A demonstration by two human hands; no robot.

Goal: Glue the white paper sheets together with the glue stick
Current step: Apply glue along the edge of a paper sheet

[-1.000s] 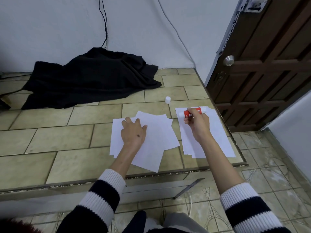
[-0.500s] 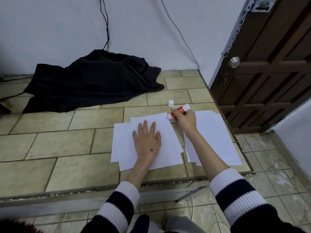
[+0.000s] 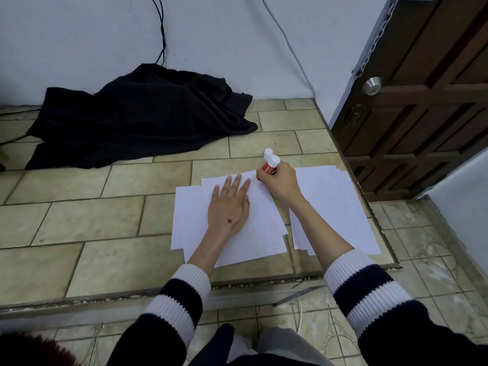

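- Gluing under way: right hand (image 3: pixel 281 184) grips glue stick (image 3: pixel 268 169), tip on the left pile's (image 3: pixel 253 233) top corner.
- Left hand (image 3: pixel 229 207) lies flat, pinning it.
- Right stack (image 3: pixel 340 207) looks unglued.

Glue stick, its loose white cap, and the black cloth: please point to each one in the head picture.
glue stick (image 3: pixel 268 169), head view, on its red label, gripped by the right hand (image 3: pixel 281 184).
white cap (image 3: pixel 267 153), head view, on its top, standing on the tile.
black cloth (image 3: pixel 137 114), head view, on its crumpled middle.
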